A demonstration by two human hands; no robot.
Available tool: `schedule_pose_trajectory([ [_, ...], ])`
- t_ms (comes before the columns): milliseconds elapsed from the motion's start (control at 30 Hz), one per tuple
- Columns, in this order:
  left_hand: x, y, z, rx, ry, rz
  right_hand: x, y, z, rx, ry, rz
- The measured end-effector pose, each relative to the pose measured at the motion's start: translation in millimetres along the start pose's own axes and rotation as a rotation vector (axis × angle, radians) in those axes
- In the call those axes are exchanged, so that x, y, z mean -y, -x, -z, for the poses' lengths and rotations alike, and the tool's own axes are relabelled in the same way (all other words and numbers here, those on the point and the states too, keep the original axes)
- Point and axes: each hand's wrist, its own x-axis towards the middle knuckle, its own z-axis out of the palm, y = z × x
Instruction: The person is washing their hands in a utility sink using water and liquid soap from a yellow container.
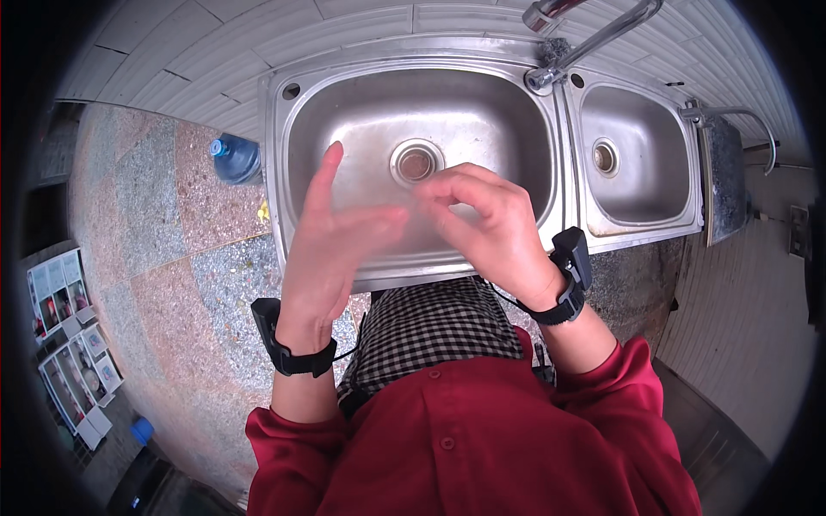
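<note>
Both of my hands hang over the large steel sink basin [361, 95], bare and slightly smeared by motion. My left hand [323, 236] has its fingers apart, one pointing to the far side and others stretched toward the right; it holds nothing. Close to those fingertips is my right hand [490, 219], its fingers bent and their tips drawn toward the thumb in a loose pinch. Nothing shows between them. Whether the two hands touch is hard to tell. Beyond them lies the round drain [417, 162].
A smaller basin [637, 142] adjoins on the right. A chrome faucet [594, 43] reaches over the divider, and a thin curved spout [748, 116] stands farther right. On the speckled floor, a blue water bottle [237, 159] is left of the sink. Boxes [73, 344] sit far left.
</note>
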Motion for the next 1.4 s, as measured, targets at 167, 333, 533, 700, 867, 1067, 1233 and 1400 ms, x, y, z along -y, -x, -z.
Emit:
schedule_pose_trajectory([
  [167, 8.5, -0.8, 6.2, 0.003, -0.063, -0.085, 3.4, 0.8, 0.5, 0.080, 0.088, 0.104],
  [333, 7.9, 6.0, -1.6, -0.038, -0.199, -0.134, 6.3, -0.4, -9.1, -0.018, 0.300, 0.275],
  [533, 17.2, 16.7, -12.1, -0.128, -0.244, -0.211, -4.1, -4.5, -12.8, -0.127, 0.478, 0.220],
  [700, 14.1, 17.0, -12.9, -0.119, 0.042, -0.179, -5.3, -1.3, 2.5, -0.055, 0.146, -0.147],
  [867, 21.2, 12.6, -5.0, -0.039, 0.074, -0.220, 13.5, 14.1, -8.3, -0.047, -0.033, -0.039],
  [1067, 27.0, 10.6, -8.7, -0.110, -0.186, -0.292, 11.5, 16.0, -8.9, 0.010, 0.217, 0.213],
  [1233, 29.9, 11.4, -11.9, -0.103, -0.228, -0.323, 10.8, 15.1, -12.2, 0.002, 0.425, 0.316],
  [1400, 29.4, 11.0, -15.4, -0.163, -0.350, -0.326, 4.9, 10.8, -20.9, -0.015, 0.501, 0.351],
])
